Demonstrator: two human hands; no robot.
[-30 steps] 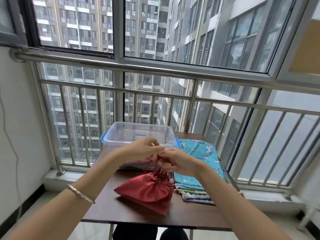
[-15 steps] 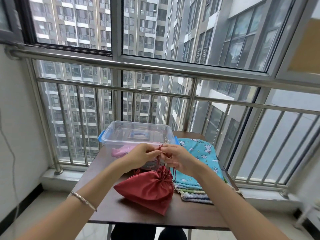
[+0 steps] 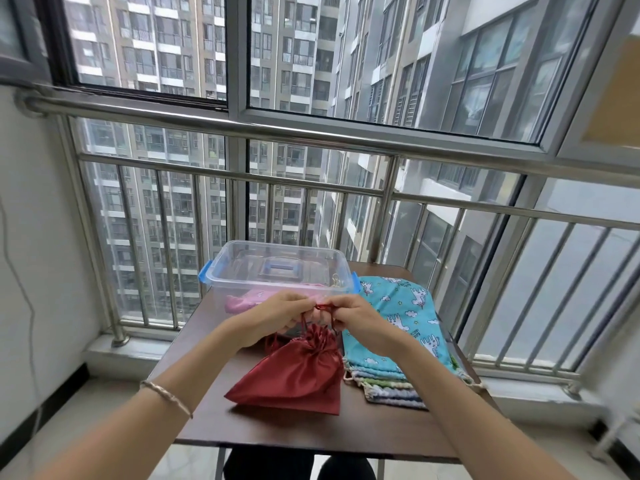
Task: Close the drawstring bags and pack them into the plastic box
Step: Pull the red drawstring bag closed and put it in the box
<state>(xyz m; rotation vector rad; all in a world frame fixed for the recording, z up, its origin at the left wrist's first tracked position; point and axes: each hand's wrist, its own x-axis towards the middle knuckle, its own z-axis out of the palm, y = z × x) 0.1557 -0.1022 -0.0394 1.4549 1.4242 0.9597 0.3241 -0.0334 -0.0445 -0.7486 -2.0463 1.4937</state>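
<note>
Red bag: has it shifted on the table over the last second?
No. The red bag lies in the same spot beside the stack of folded bags, in front of the plastic box.

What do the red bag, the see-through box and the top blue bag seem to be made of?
Red bag: likely satin-like fabric, glossy; soft highlights and gathered folds at its neck. Box: clear rigid plastic; you see through its walls, blue latches. Blue bag: probably matte cotton; printed cartoon animals, no shine.
</note>
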